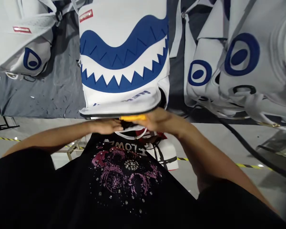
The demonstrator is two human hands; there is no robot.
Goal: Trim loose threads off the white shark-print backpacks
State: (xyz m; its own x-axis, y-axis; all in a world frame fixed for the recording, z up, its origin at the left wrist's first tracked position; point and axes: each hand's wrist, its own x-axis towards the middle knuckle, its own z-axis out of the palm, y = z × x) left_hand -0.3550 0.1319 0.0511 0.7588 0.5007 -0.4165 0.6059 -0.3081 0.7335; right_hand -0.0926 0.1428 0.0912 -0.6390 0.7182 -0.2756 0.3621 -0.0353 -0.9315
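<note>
A white backpack with a blue zigzag-toothed mouth lies in front of me, its top in the image turned away. My left hand is at its near edge, fingers pointing right and closed around the edge's underside, partly hidden. My right hand is closed on a small yellow tool at the same edge; its working end is hidden, so I cannot tell its kind. A white cord loop hangs just below the hands.
More white backpacks with blue eye shapes lie on the grey-covered table, one at left and several at right. A black cable runs down on the right. Beneath the table edge hangs a white, red and black item.
</note>
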